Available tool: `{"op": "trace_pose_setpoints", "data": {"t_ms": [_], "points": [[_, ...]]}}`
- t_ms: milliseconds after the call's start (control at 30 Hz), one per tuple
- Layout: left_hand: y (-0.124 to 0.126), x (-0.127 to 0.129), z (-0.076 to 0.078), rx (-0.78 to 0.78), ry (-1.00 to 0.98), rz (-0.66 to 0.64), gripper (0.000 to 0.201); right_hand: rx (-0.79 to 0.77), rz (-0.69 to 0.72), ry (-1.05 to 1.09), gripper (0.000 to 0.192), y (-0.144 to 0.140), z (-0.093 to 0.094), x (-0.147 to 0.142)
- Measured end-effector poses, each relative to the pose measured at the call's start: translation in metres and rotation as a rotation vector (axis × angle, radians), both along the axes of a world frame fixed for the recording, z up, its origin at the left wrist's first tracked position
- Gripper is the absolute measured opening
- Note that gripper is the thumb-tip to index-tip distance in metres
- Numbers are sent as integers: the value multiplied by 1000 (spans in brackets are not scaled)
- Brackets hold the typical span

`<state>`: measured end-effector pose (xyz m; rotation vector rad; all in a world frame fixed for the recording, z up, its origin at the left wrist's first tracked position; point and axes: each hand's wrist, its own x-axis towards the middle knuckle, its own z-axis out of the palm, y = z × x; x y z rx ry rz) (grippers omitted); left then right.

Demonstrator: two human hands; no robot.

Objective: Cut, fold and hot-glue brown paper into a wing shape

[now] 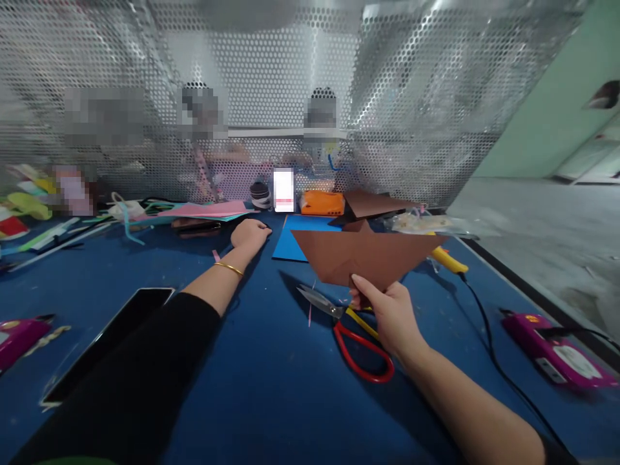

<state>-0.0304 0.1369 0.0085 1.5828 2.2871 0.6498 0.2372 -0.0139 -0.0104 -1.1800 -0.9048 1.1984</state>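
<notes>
while right grip (393, 316) pinches brown paper (367, 255) | left grip (248, 234) curled

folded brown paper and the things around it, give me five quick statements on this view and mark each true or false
1. The right hand holds the folded brown paper. True.
2. Both handles of the scissors are green. False: one is red, the other yellow.
3. A gold bracelet is on the left wrist. True.
4. The left hand grips the scissors. False: they lie on the table.
5. The blue sheet lies on top of the orange packet. False: it lies on the table, in front of the packet.
</notes>
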Motion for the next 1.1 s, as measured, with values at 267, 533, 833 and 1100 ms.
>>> {"op": "trace_pose_setpoints", "data": {"t_ms": [267,533,833,1100], "points": [[-31,-26,11,31,74,-368,20,11,12,-10,37,-1,3,1],[-8,-58,10,0,224,-363,33,32,4,0,35,0,3,8],[-17,-44,-5,208,271,-261,34,18,-6,-6,35,3,3,10],[-21,-37,-3,205,50,-237,28,-31,102,37,34,2,5,8]]}}
